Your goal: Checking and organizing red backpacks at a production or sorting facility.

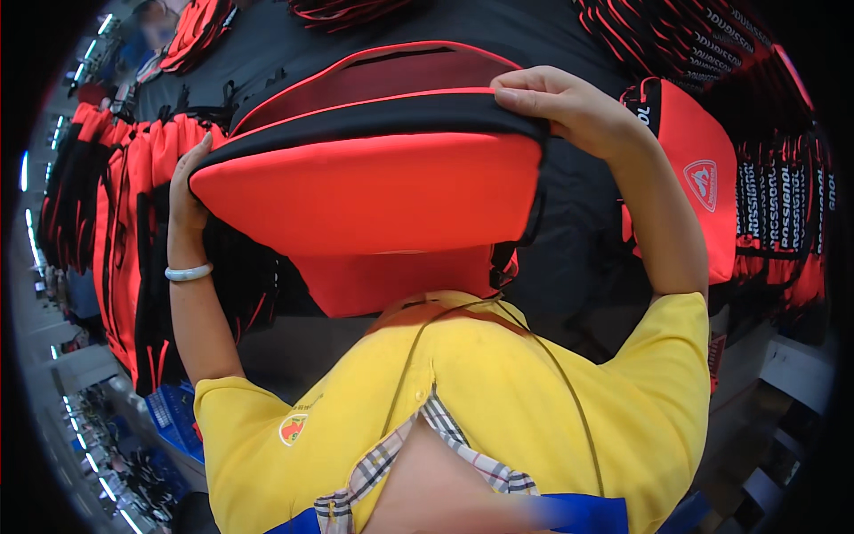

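Note:
A large bag [374, 191], bright red with a black band along its opening, is held up in front of my chest between both hands. Its mouth gapes on the far side, where a dark red lining shows. At the upper right corner my right hand [565, 100] is closed, thumb and fingers pinching the rim. My left hand [187, 182] grips the bag's left end, with part of its fingers hidden along the edge. Below the main body hangs another red section [391, 280], close against my shirt, and a black strap end [504, 267] dangles beside it.
Many red and black bags [160, 178] are piled on the left. On the right lies a red bag with a pale emblem [689, 169], beside stacked black pieces with white lettering [778, 200]. More stacks [685, 44] stand at the far right. Dark cloth [569, 258] covers the table.

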A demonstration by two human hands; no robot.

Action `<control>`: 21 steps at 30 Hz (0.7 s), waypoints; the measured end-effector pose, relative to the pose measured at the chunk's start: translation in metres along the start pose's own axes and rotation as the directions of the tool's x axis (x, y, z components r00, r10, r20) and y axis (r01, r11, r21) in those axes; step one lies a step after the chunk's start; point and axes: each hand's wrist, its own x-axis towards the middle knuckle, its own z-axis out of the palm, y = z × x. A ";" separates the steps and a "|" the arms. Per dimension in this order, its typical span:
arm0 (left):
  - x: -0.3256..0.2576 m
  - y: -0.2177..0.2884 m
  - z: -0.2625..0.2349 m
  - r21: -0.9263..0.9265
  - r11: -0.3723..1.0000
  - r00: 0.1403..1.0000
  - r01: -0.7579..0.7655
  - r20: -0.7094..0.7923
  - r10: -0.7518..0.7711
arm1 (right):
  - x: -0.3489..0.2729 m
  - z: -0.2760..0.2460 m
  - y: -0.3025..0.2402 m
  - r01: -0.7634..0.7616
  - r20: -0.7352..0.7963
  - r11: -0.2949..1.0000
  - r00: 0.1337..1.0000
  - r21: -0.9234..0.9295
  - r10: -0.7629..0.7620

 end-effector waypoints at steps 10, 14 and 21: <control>0.034 -0.009 0.021 -0.064 0.989 0.989 0.136 -0.050 -0.139 | 0.011 0.040 0.020 0.210 -0.262 0.850 0.961 0.483 -0.088; 0.037 -0.014 0.017 -0.063 0.991 0.986 0.121 -0.103 -0.127 | 0.012 0.032 0.021 0.170 -0.243 0.854 0.969 0.492 -0.052; 0.026 0.007 0.037 0.388 0.917 0.995 0.091 -0.072 -0.068 | 0.004 0.000 0.033 0.180 -0.503 0.869 0.753 -0.462 -0.424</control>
